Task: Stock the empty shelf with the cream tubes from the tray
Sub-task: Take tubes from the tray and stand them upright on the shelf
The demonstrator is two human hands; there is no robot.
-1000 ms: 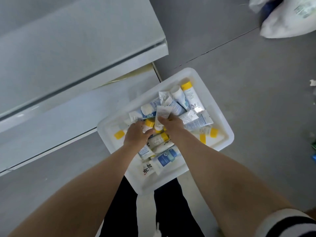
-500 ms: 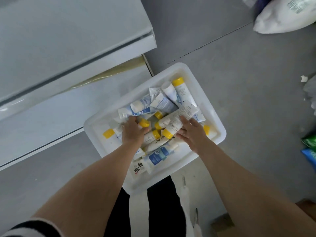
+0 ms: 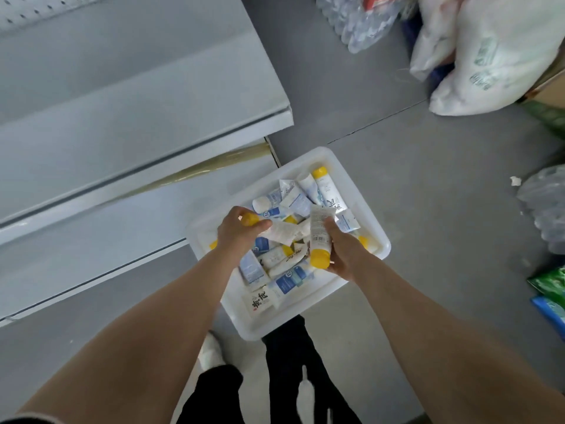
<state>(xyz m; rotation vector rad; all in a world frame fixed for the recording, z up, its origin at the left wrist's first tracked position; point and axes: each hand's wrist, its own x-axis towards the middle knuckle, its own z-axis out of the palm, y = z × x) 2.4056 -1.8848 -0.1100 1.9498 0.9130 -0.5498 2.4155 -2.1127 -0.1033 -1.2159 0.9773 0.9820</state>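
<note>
Two yellow-capped tubes [image 3: 319, 228]: left hand [image 3: 237, 237] grips one, right hand [image 3: 342, 252] another, over seemingly plastic tray [image 3: 244, 319].

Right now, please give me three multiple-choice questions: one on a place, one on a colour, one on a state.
1. Where do most tubes lie? A) in the tray B) on the shelf C) on the floor
2. What colour is the cap of the tube in the right hand? A) red B) yellow C) black
3. What is the left hand doing? A) lying flat B) hanging idle C) gripping a tube
Answers: A, they fill the white tray; B, it is plainly yellow; C, its fingers curl round a tube.
</note>
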